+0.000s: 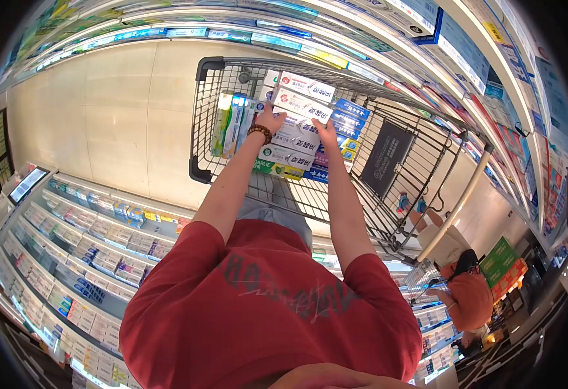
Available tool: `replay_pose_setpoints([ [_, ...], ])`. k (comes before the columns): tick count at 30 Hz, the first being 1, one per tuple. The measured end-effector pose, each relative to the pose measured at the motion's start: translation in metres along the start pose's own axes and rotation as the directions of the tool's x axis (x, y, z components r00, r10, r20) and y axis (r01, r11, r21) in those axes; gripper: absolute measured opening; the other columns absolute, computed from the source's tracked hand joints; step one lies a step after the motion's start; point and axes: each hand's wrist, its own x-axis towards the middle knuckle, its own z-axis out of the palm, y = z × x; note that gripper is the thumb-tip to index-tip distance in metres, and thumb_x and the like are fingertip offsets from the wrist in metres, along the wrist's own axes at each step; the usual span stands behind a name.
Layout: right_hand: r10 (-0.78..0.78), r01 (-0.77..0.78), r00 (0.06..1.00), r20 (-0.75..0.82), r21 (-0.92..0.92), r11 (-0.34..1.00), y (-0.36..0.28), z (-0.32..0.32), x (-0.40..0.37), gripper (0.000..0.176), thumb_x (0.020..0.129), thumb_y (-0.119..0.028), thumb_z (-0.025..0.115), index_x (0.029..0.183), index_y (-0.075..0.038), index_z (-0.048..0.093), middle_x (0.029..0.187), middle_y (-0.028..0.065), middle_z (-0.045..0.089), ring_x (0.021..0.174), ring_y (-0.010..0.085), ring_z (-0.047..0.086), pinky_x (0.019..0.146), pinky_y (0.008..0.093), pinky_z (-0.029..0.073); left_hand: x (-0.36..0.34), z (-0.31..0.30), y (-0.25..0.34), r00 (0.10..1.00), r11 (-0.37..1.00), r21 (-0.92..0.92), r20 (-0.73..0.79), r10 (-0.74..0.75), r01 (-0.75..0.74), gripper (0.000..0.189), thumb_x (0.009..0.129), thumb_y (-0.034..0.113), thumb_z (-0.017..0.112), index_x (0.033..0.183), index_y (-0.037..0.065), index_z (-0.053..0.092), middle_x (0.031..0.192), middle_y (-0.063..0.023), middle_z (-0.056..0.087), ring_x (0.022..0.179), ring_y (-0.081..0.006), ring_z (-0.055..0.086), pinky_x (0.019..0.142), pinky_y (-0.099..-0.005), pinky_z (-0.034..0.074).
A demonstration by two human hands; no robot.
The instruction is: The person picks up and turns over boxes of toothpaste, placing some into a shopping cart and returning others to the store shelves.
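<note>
Hands point(269, 122) point(326, 133) holding 冷酸灵 box point(302, 105), DARLIE box point(272, 167) nearby

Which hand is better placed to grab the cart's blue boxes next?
Probably the right hand: it's beside the blue boxes, while the left hand is across the white boxes from them.

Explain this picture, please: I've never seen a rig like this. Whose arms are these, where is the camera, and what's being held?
There is no machine here. The bare arms belong to a person in a red shirt, filmed by a camera worn on their head, looking forward and down; the picture looks strongly curved. Ahead is a wire shopping cart carrying white, blue and green packages. The left hand, with a beaded bracelet at its wrist, and the right hand grip opposite ends of a white box. Whether it is lifted, I cannot tell.
</note>
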Motion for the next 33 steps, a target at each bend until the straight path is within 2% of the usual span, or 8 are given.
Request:
replay_pose_setpoints([
  [4, 0.131, -0.133, 0.991, 0.024, 0.151, 0.98, -0.016, -0.007, 0.008, 0.063, 0.091, -0.039, 0.068, 0.138, -0.002, 0.048, 0.131, 0.012, 0.058, 0.117, 0.0226, 0.055, 0.098, 0.0344, 0.043, 0.018, 0.0, 0.012, 0.901, 0.967, -0.01, -0.367, 0.233, -0.255, 0.09, 0.085, 0.055, 0.061, 0.147, -0.004, 0.033, 0.129, -0.0336, 0.054, 0.118, -0.0451, 0.056, 0.099, -0.046, 0.046],
  [12, 0.036, -0.037, 0.999, 0.024, 0.081, 0.996, -0.029, -0.003, 0.008, 0.06, 0.094, -0.036, 0.064, 0.138, 0.001, 0.048, 0.132, 0.0129, 0.058, 0.118, 0.0219, 0.055, 0.1, 0.034, 0.042, 0.037, -0.019, 0.04, 0.998, 0.998, 0.051, -0.047, 0.033, -0.031, 0.09, 0.086, 0.066, 0.053, 0.137, -0.008, 0.046, 0.131, -0.0285, 0.056, 0.124, -0.0407, 0.053, 0.105, -0.0437, 0.041],
  [16, 0.033, -0.042, 0.994, 0.103, 0.084, 0.996, -0.004, -0.011, 0.029, 0.063, 0.094, -0.036, 0.064, 0.14, 0.001, 0.045, 0.134, 0.0137, 0.056, 0.12, 0.0226, 0.053, 0.102, 0.034, 0.04, 0.039, -0.015, 0.033, 0.998, 0.999, 0.017, -0.05, 0.042, -0.041, 0.091, 0.085, 0.062, 0.058, 0.141, -0.008, 0.041, 0.135, -0.0302, 0.052, 0.128, -0.0397, 0.05, 0.107, -0.0413, 0.04],
  [20, -0.073, 0.088, 0.992, -0.107, 0.141, 0.986, -0.072, -0.005, 0.015, 0.069, 0.094, -0.036, 0.062, 0.144, 0.004, 0.038, 0.139, 0.0161, 0.052, 0.127, 0.0245, 0.049, 0.106, 0.0343, 0.036, 0.05, -0.016, 0.047, 0.941, 0.97, 0.023, -0.239, 0.24, -0.241, 0.092, 0.085, 0.051, 0.063, 0.147, -0.007, 0.028, 0.141, -0.0278, 0.048, 0.126, -0.0403, 0.051, 0.106, -0.0415, 0.042],
  [21, -0.131, 0.162, 0.966, -0.221, 0.131, 0.978, -0.059, 0.001, 0.039, 0.065, 0.093, -0.031, 0.063, 0.144, 0.002, 0.039, 0.134, 0.0163, 0.056, 0.123, 0.0242, 0.052, 0.103, 0.0324, 0.039, 0.055, -0.015, 0.05, 0.942, 0.966, 0.065, -0.217, 0.257, -0.249, 0.092, 0.084, 0.05, 0.065, 0.148, -0.006, 0.029, 0.142, -0.0275, 0.046, 0.127, -0.0401, 0.05, 0.106, -0.0415, 0.041],
  [25, -0.244, 0.246, 0.968, -0.056, 0.031, 0.969, -0.034, 0.002, 0.074, 0.055, 0.09, -0.021, 0.068, 0.137, 0.001, 0.048, 0.123, 0.0141, 0.063, 0.112, 0.0219, 0.059, 0.095, 0.0301, 0.045, 0.057, -0.02, 0.06, 0.995, 0.994, 0.055, -0.042, 0.094, -0.092, 0.088, 0.086, 0.049, 0.064, 0.148, -0.003, 0.03, 0.14, -0.0276, 0.048, 0.126, -0.0405, 0.051, 0.105, -0.0421, 0.042],
  [29, -0.239, 0.216, 0.949, -0.206, -0.128, 0.968, -0.013, 0.013, 0.066, 0.057, 0.09, -0.025, 0.069, 0.136, 0.001, 0.048, 0.128, 0.0164, 0.06, 0.12, 0.025, 0.056, 0.1, 0.0341, 0.043, 0.057, -0.015, 0.048, 0.985, 0.988, 0.078, -0.095, 0.143, -0.136, 0.086, 0.087, 0.049, 0.062, 0.148, -0.003, 0.03, 0.138, -0.0278, 0.05, 0.125, -0.0411, 0.052, 0.105, -0.0428, 0.043],
  [33, -0.21, 0.205, 0.96, -0.185, -0.044, 0.978, -0.032, 0.01, 0.055, 0.059, 0.094, -0.038, 0.06, 0.135, 0.003, 0.049, 0.133, 0.0224, 0.056, 0.127, 0.0306, 0.051, 0.106, 0.0365, 0.038, 0.057, -0.018, 0.042, 0.97, 0.976, 0.073, -0.119, 0.214, -0.207, 0.087, 0.088, 0.052, 0.061, 0.147, -0.003, 0.03, 0.136, -0.0293, 0.051, 0.123, -0.0426, 0.053, 0.102, -0.0442, 0.044],
])
